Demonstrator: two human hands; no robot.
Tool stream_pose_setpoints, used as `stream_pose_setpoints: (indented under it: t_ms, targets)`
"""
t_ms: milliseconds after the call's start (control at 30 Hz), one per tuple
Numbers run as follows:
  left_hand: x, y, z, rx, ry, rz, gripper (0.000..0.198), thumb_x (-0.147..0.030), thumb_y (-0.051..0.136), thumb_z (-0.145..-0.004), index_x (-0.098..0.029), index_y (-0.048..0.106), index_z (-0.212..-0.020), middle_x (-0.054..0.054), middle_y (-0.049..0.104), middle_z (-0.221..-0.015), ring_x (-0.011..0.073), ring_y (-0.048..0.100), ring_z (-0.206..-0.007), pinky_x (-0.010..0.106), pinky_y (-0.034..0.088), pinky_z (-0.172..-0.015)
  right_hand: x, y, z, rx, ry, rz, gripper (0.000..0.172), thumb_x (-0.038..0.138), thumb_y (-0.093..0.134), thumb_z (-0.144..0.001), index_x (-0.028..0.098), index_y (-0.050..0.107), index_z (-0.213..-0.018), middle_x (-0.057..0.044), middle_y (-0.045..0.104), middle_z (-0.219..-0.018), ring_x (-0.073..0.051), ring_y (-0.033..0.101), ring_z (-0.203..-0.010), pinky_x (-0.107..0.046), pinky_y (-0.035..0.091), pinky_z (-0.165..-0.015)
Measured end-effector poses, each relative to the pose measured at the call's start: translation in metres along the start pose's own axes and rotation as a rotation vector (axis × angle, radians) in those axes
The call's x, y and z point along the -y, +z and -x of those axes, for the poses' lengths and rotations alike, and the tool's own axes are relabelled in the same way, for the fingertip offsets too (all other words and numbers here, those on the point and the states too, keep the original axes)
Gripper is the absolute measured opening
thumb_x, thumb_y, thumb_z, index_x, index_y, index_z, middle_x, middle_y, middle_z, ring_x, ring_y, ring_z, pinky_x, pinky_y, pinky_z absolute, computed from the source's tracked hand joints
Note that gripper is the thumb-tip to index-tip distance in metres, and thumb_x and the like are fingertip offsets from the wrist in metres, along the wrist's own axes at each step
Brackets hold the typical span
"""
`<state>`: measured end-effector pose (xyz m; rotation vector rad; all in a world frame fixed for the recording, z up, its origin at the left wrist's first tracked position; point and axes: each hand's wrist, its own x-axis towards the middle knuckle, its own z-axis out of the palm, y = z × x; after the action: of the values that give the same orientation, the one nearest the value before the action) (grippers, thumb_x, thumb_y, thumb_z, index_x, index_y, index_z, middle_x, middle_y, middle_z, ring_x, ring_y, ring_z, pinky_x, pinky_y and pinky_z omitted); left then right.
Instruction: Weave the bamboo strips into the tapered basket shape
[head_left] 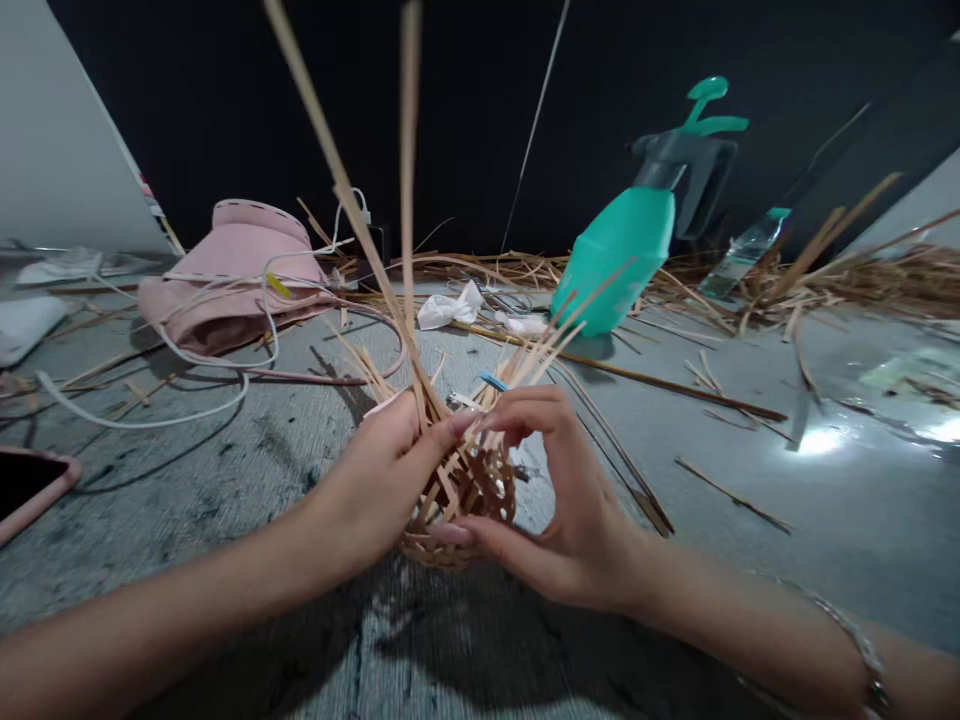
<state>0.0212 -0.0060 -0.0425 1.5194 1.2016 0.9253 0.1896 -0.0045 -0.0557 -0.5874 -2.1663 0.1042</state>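
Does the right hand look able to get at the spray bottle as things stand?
Probably, if the right hand leaves the basket: just thin strips show between it and the spray bottle.

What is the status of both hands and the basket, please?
Left hand gripping basket at rim; right hand spanning its side. Loose strips sticking up. Blue clip close to right hand.

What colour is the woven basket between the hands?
The woven basket is tan-brown, in an openwork weave; it shows best in the head view.
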Motion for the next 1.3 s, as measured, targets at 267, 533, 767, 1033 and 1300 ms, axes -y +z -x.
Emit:
stream_pose_setpoints:
  t_ms: [267,533,767,1033,1300]
  targets:
    - [0.005,-0.001,-0.001,0.016,0.048,-0.064,0.031,-0.048,0.044,-0.090,-0.018,0.051,-0.081,-0.001,0.051,-0.074,0.0154,0.046,-0.069,0.031,0.040,-0.064,-0.002,-0.003,0.001,0.122,0.047,0.145,0.047,0.045,0.070,-0.077,0.014,0.050,-0.105,-0.010,0.062,-0.099,-0.028,0.048,-0.100,-0.044,0.035,-0.092]
    - [0.008,0.003,-0.001,0.029,0.063,-0.006,0.029,-0.044,0.048,-0.088,-0.017,0.056,-0.082,0.004,0.061,-0.084,0.0208,0.056,-0.082,0.034,0.045,-0.072,-0.006,-0.006,-0.005,0.213,0.085,0.016,0.014,0.026,0.051,-0.093,0.013,0.051,-0.098,-0.002,0.057,-0.080,-0.016,0.054,-0.075,-0.041,0.028,-0.101]
    - [0.012,0.001,-0.003,0.050,0.065,0.053,0.036,-0.050,0.052,-0.085,-0.016,0.059,-0.079,0.003,0.059,-0.076,0.0172,0.052,-0.072,0.029,0.044,-0.063,-0.004,-0.009,-0.005,0.242,0.154,-0.006,0.015,0.029,0.049,-0.093,0.014,0.050,-0.092,0.000,0.056,-0.075,-0.015,0.048,-0.068,-0.035,0.031,-0.079]
    - [0.015,0.002,-0.003,-0.037,0.150,0.043,0.033,-0.046,0.054,-0.086,-0.018,0.058,-0.070,0.000,0.056,-0.067,0.0149,0.051,-0.068,0.025,0.043,-0.060,-0.009,-0.013,-0.008,0.347,0.112,0.034,0.030,0.029,0.039,-0.098,0.017,0.050,-0.073,0.000,0.047,-0.072,-0.016,0.044,-0.069,-0.035,0.025,-0.073]
    - [0.016,0.007,0.004,-0.167,0.129,0.012,0.037,-0.050,0.053,-0.085,-0.018,0.058,-0.066,0.001,0.059,-0.063,0.0162,0.055,-0.064,0.026,0.045,-0.056,-0.018,-0.017,-0.011,0.355,0.087,-0.046,0.030,0.026,0.039,-0.098,0.017,0.048,-0.071,0.001,0.046,-0.070,-0.016,0.044,-0.070,-0.035,0.026,-0.074]
